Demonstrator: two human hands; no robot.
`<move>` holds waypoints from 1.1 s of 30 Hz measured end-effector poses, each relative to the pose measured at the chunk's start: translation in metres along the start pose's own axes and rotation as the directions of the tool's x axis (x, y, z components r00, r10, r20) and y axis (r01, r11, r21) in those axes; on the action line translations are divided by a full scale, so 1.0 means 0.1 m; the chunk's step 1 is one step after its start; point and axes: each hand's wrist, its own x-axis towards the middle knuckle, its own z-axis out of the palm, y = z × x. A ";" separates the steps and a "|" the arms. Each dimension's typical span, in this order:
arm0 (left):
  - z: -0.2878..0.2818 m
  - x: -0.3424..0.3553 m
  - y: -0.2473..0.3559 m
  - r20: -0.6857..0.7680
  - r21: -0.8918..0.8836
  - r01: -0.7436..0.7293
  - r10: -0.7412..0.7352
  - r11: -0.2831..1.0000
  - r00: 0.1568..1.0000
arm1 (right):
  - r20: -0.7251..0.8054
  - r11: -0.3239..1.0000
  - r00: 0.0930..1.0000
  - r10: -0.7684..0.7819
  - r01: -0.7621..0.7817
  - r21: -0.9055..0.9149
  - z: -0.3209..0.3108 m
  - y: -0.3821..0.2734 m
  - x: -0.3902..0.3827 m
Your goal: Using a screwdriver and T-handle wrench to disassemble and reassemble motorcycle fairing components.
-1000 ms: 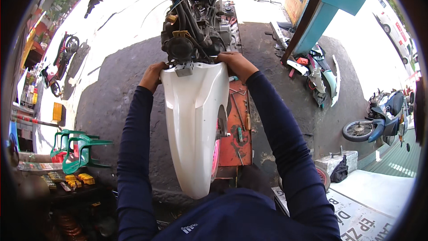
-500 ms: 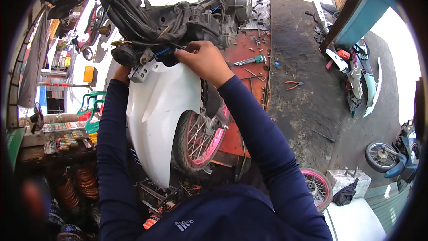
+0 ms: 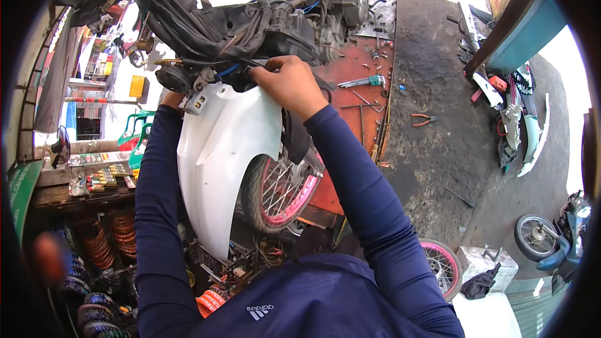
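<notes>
A white front fender (image 3: 228, 144) stands over the motorcycle's front wheel (image 3: 285, 191), which has a pink rim. At the fender's upper right edge, my right hand (image 3: 289, 87) is closed, thumb and fingers pinched beside a black cable. Whatever lies between those fingertips is hidden. My left hand (image 3: 173, 99) is at the fender's upper left, behind a small silver metal box (image 3: 199, 104); its fingers are out of sight. Just above that box sits a round black horn (image 3: 171, 78). Dark cables and wiring (image 3: 194, 28) run over the bare frame above both hands.
Right of the wheel, a red work platform (image 3: 354, 122) carries a hex key set (image 3: 363, 81), loose keys and bolts. Pliers (image 3: 424, 119) lie on the dark floor, with body panels (image 3: 516, 119) farther right. A pink-rimmed wheel (image 3: 441, 269) rests near my right elbow.
The view has shifted, so the platform and floor appear farther right. My right hand stays pinched at the fender's top edge, and my left hand remains behind the silver box.
</notes>
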 end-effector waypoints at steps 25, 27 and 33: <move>0.42 -3.22 -4.57 -0.142 -0.508 0.301 -0.423 0.807 0.895 | -0.548 0.846 0.645 0.532 -0.442 0.300 -0.66 2.18 -3.25; 0.82 -3.86 -5.04 0.002 -0.718 0.504 -0.722 0.480 0.691 | -0.494 0.753 0.575 0.652 -0.565 0.336 -0.56 2.41 -3.43; 1.14 -4.41 -4.75 0.185 0.108 0.500 -0.512 0.859 0.839 | -0.380 0.730 0.654 0.655 -0.677 0.092 -0.48 3.31 -3.15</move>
